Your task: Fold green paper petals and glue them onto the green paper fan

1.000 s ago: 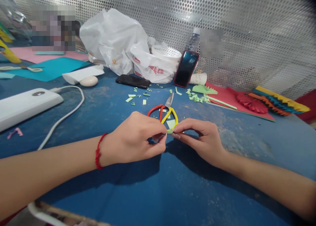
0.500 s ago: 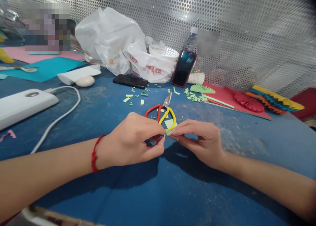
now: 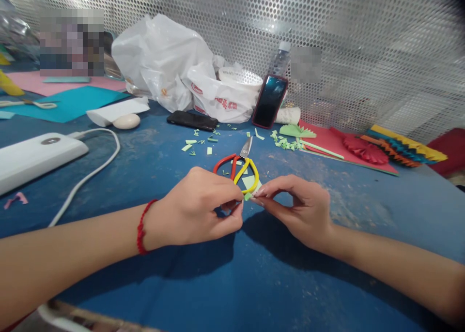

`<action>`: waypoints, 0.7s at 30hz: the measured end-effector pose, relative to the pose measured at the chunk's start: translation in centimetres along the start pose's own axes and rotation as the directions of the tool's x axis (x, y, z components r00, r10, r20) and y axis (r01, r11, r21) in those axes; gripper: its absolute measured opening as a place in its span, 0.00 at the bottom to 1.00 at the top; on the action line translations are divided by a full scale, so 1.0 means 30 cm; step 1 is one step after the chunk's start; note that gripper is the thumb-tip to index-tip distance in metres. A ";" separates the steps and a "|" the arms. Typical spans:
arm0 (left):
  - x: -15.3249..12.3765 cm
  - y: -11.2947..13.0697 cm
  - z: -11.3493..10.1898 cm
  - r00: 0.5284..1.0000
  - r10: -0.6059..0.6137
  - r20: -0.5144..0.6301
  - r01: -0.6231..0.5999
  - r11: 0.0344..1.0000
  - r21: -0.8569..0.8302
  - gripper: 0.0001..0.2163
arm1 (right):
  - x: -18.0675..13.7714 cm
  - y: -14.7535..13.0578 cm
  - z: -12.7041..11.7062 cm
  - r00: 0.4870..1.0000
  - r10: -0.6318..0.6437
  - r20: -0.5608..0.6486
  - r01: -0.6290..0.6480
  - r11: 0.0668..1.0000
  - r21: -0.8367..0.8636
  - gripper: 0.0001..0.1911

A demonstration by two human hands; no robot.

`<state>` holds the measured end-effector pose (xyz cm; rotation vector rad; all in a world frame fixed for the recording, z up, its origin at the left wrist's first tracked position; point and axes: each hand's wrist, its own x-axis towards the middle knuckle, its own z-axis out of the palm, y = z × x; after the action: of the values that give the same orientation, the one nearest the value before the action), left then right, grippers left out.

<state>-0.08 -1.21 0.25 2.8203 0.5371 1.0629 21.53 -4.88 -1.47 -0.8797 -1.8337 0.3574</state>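
Observation:
Between my two hands is a small piece of green paper (image 3: pixel 248 196). My left hand (image 3: pixel 203 203), with a red string bracelet at the wrist, pinches its left side between thumb and forefinger. At its right edge, the thumb and fingertips of my right hand (image 3: pixel 296 203) are closed together, with the paper at their tips. Scissors (image 3: pixel 244 158) with one red and one yellow handle lie just beyond my hands, blades pointing away. Pale green paper scraps (image 3: pixel 249 181) lie under and around the handles. Small green clippings (image 3: pixel 285 142) are heaped farther back to the right.
A black phone (image 3: pixel 192 120) lies flat near white plastic bags (image 3: pixel 163 56); another phone (image 3: pixel 270 101) leans upright beside them. Red paper (image 3: pixel 323 141) and folded paper fans (image 3: pixel 407 145) are at right. A white power bank (image 3: pixel 39 160) with a cable (image 3: pixel 90 172) occupies the left.
My right hand's fingertips have drawn slightly right, and more of the green paper piece shows between the hands. My left hand keeps its pinch; the view has shifted slightly.

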 end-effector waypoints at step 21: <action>0.008 0.010 -0.007 0.999 -0.023 0.033 0.027 0.991 -0.130 0.06 | 0.000 -0.010 0.007 0.999 -0.035 0.007 0.036 0.999 -0.028 0.05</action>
<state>0.03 -1.41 0.61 2.7057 0.4805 1.0081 21.23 -5.05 -1.39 -0.8650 -1.8621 0.3133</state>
